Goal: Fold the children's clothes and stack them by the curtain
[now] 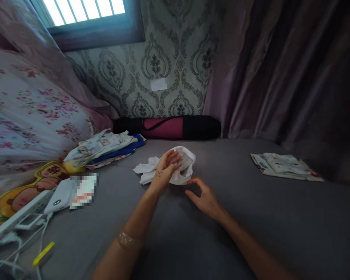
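Note:
A small white cloth garment (183,171) lies bunched on the grey bedsheet (251,217) in front of me. My left hand (167,167) is raised over it with the fingers pinched on its upper edge, lifting part of the cloth. My right hand (202,196) rests just below and to the right of the cloth, fingers loosely spread and holding nothing, its fingertips close to the cloth's lower edge.
A pile of folded printed clothes (105,147) lies at the left, a folded printed cloth (284,165) at the right. A black and pink roll (169,127) sits against the wall. A floral pillow (26,112), a power bank (60,196) and cables (11,245) are at the left.

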Tool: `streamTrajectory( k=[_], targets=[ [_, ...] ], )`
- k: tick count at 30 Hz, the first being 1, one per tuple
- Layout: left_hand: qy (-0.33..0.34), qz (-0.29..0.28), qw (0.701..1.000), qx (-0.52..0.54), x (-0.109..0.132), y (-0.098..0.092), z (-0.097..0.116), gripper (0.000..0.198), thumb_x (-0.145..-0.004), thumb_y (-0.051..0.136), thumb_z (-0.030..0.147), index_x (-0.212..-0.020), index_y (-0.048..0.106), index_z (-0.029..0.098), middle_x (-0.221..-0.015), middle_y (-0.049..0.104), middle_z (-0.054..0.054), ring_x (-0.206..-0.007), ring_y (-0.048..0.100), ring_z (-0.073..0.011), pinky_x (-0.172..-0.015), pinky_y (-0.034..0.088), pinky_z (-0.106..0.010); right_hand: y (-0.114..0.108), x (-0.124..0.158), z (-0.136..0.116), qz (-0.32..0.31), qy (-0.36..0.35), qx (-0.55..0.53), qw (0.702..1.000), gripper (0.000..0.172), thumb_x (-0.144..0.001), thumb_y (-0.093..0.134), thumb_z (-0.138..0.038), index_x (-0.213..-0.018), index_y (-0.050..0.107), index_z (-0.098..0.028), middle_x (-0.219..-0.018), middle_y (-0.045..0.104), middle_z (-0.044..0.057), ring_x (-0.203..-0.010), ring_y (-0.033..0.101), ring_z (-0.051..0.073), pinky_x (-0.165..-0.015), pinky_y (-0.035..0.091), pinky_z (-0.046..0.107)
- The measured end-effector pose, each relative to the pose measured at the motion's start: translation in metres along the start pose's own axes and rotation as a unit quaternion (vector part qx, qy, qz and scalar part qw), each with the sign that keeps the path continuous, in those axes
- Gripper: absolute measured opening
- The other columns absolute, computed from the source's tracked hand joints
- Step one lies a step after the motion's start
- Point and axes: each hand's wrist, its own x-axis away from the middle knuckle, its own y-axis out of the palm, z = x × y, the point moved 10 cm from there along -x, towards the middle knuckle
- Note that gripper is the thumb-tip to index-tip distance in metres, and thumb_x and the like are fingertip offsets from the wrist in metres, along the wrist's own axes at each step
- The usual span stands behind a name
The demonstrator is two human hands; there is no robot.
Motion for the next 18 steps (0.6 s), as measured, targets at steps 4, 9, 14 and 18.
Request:
streamTrajectory(
  k=[4, 9, 14, 18],
  targets=[
    [-0.04, 0.029, 0.997, -0.057, -0.003, -0.021, -0.023, 0.041, -0.068, 0.062, 0.014, -0.107, 0.053, 0.017, -0.115, 0.059, -0.012, -0.108, 0.06, -0.0229, -0.093, 0.049, -0.039, -0.007, -0.001, 0.023, 0.056, 0.061, -0.055, 0.995, 0.026, -0.075, 0.068, -0.036, -0.086, 0.048, -0.023, -0.084, 0.059, 0.0, -0.08, 0.059, 0.017, -0.077, 0.049, 0.03],
    [-0.084, 0.074, 0.984, -0.136, 0.001, -0.044, -0.048, 0.031, -0.073, 0.059, 0.017, -0.103, 0.052, 0.015, -0.095, 0.06, -0.007, -0.084, 0.065, -0.017, -0.068, 0.055, -0.029, 0.006, -0.001, 0.039, 0.026, 0.081, -0.114, 0.99, 0.025, -0.076, 0.064, -0.032, -0.085, 0.043, -0.023, -0.077, 0.055, -0.003, -0.07, 0.056, 0.014, -0.067, 0.048, 0.027],
    [-0.119, 0.072, 0.955, -0.262, 0.005, -0.058, -0.066, 0.031, -0.079, 0.056, 0.023, -0.109, 0.049, 0.018, -0.078, 0.056, 0.0, -0.057, 0.059, -0.0116, -0.047, 0.046, -0.021, 0.019, 0.003, 0.034, -0.035, 0.083, -0.134, 0.987, 0.025, -0.078, 0.058, -0.025, -0.099, 0.045, -0.023, -0.087, 0.06, 0.0, -0.079, 0.06, 0.014, -0.075, 0.049, 0.029],
    [-0.017, 0.046, 0.931, -0.361, -0.003, -0.058, -0.056, 0.024, -0.078, 0.058, 0.022, -0.102, 0.056, 0.02, -0.079, 0.058, -0.001, -0.061, 0.057, -0.0136, -0.057, 0.048, -0.026, 0.029, 0.009, 0.024, -0.11, 0.059, -0.095, 0.988, 0.026, -0.076, 0.054, -0.016, -0.1, 0.047, -0.023, -0.086, 0.058, -0.001, -0.079, 0.057, 0.013, -0.076, 0.047, 0.028]
  ],
)
